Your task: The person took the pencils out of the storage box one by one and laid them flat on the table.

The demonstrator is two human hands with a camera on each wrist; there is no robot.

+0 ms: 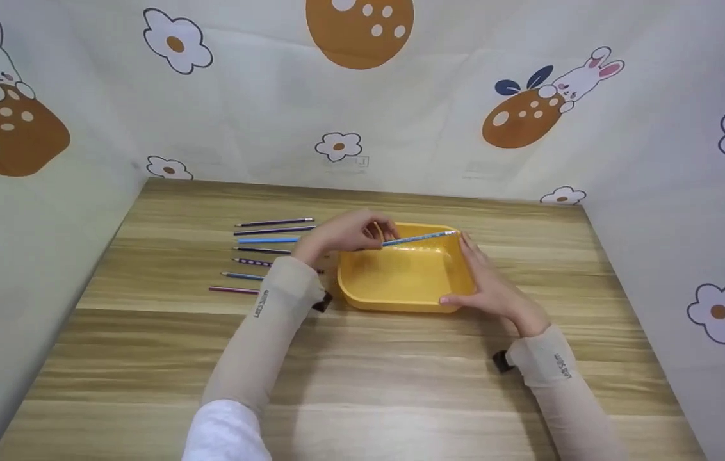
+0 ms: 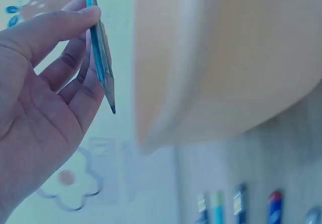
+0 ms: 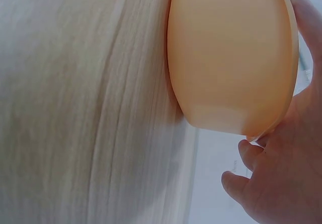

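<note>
My left hand (image 1: 351, 232) pinches a blue patterned pencil (image 1: 417, 239) between thumb and fingers above the back part of a yellow plastic box (image 1: 401, 306). The pencil's pale end reaches the box's right rim, close to my right fingertips. In the left wrist view its sharpened dark tip (image 2: 112, 105) points downward beside the blurred box wall (image 2: 241, 83). My right hand (image 1: 494, 288) grips the right end of the box, thumb at the front corner and fingers along the far right side. The right wrist view shows the box's outer wall (image 3: 231, 58) next to that hand.
Several pencils, among them a light blue one (image 1: 266, 241) and a purple one (image 1: 234, 290), lie in a row left of the box, partly hidden by my left arm. A printed cloth (image 1: 260, 109) hangs round the back and sides of the wooden table (image 1: 375, 384).
</note>
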